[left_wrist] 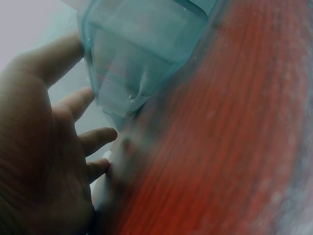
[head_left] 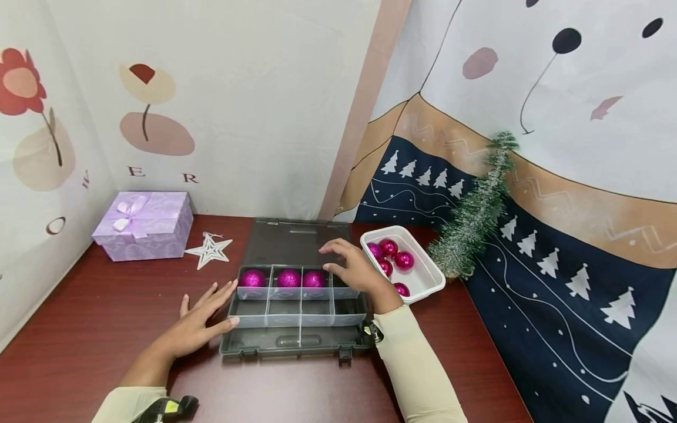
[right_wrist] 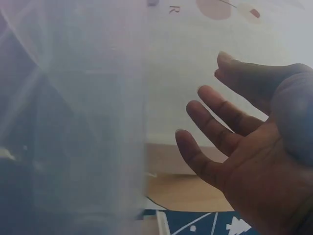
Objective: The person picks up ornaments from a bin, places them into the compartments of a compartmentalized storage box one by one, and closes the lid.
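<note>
Purple glitter balls (head_left: 288,278) fill three back compartments of the case (head_left: 252,337). The left hand (head_left: 194,330) touches the case's left side, fingers spread. The right hand (head_left: 357,270) hovers over the case's back right corner, fingers apart, loosely bent. Right of the case, a white tub (head_left: 425,277) holds shiny pink balls (head_left: 404,260).

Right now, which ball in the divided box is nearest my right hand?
The rightmost glittery ball in the box, just left of your right hand; the other two sit farther left.
</note>
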`<state>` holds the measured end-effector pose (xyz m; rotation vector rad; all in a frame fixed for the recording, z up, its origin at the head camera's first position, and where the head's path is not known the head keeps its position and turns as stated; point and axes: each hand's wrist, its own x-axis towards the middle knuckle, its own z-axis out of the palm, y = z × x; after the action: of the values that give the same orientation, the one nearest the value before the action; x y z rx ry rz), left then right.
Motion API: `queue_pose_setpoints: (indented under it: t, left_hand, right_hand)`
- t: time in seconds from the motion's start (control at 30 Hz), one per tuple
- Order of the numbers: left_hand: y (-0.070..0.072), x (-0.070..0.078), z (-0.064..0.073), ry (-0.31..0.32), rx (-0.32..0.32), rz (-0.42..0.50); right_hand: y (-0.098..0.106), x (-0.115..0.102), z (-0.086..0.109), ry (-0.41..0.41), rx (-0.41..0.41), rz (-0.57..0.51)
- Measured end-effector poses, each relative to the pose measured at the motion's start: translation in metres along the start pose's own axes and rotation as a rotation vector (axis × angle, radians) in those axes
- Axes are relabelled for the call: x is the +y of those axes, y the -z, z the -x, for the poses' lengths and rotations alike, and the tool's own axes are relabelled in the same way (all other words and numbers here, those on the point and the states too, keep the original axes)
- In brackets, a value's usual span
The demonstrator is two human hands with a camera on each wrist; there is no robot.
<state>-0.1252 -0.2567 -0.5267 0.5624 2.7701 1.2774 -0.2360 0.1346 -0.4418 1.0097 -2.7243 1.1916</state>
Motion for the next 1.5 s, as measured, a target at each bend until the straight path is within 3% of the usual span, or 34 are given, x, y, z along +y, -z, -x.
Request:
queue_pose_setpoints:
  t: [0.27, 0.6, 0.73, 0.93, 1.13, 1.37, 1.5]
  left_hand:
    - [0.0, -0.001, 0.001, -0.001, 0.002, -0.002]
    - [0.001, 0.001, 0.001, 0.003, -0.003, 0.0]
    - [0.001, 0.002, 0.0, 0.003, -0.003, -0.003]
    - [0.0, 0.002, 0.001, 0.003, -0.004, 0.001]
    - [0.0, 0.002, 0.0, 0.002, -0.006, -0.001]
    - [0.001, 0.001, 0.0, 0.002, -0.004, -0.004]
    - [0.0, -0.001, 0.0, 0.002, -0.006, -0.005]
  right_hand:
    - [0.02, -0.005, 0.003, -0.022, 0.011, -0.009]
    - [0.053, 0.008, 0.027, -0.132, 0.096, -0.045]
    - [0.061, 0.016, 0.037, -0.123, 0.126, -0.059]
    - [0.069, 0.03, 0.048, -0.113, 0.145, -0.087]
    - [0.075, 0.041, 0.057, -0.187, 0.167, -0.083]
    - [0.074, 0.056, 0.053, -0.247, 0.194, -0.066]
    - [0.074, 0.064, 0.049, -0.29, 0.198, 0.0]
